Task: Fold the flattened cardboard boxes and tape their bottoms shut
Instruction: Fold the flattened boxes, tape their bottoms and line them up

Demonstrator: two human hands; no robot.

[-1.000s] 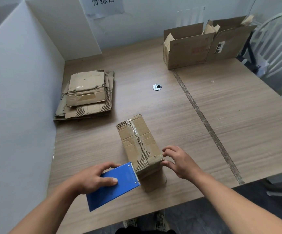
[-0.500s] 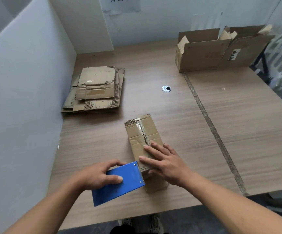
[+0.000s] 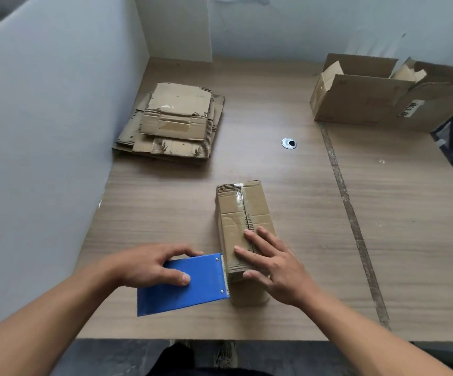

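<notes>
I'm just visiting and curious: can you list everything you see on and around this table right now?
folded box: one, brown, middle of the table, taped seam up
tape dispenser: one, blue, against the folded box's near left edge
flattened boxes: one stack, count unclear, brown, far left by the partition
open boxes: two, brown, far right, side by side
grommet: one, silver, set in the table beyond the folded box
table: one, wood-grain brown
partition: one, white, along the left side
left hand: grips the tape dispenser
right hand: fingers flat on the folded box
</notes>
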